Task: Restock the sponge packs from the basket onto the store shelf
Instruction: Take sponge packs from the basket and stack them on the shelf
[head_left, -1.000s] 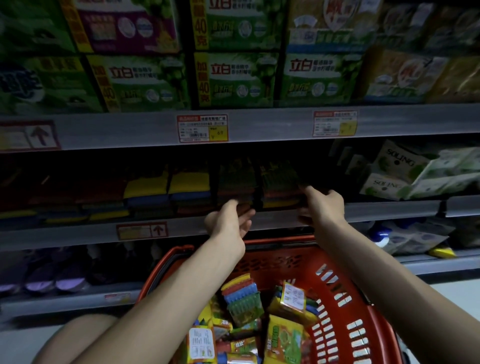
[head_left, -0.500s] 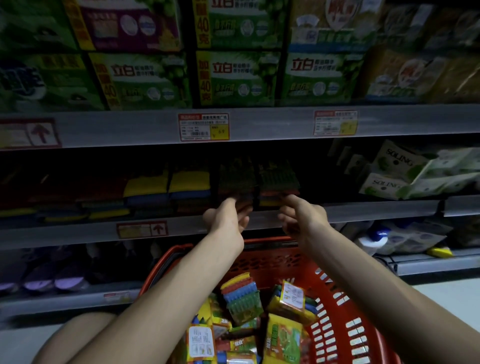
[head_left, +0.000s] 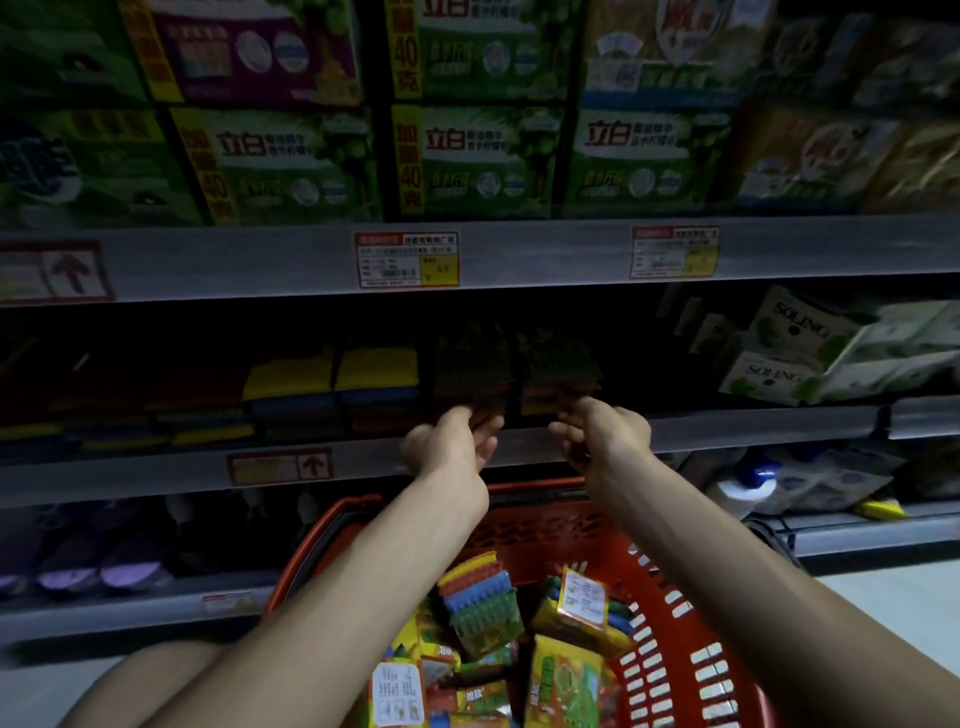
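Note:
A red plastic basket (head_left: 691, 670) sits low in front of me, holding several multicoloured sponge packs (head_left: 480, 597). On the dim middle shelf (head_left: 727, 423) stand two stacks of sponge packs (head_left: 470, 371) side by side. My left hand (head_left: 452, 439) reaches to the shelf edge under the left stack, fingers loosely curled, touching its lower front. My right hand (head_left: 597, 434) hovers just below the right stack (head_left: 558, 371), fingers relaxed and curled, holding nothing.
Yellow and blue sponges (head_left: 332, 382) fill the shelf to the left. White Soling packs (head_left: 800, 353) lie at the right. Green detergent boxes (head_left: 478, 156) line the shelf above, with price tags (head_left: 406, 259) on its edge. Purple items (head_left: 93, 561) sit on the lower shelf.
My right hand drew back leftward from the far side of the right stack to the shelf edge below it. My left hand has stayed almost still.

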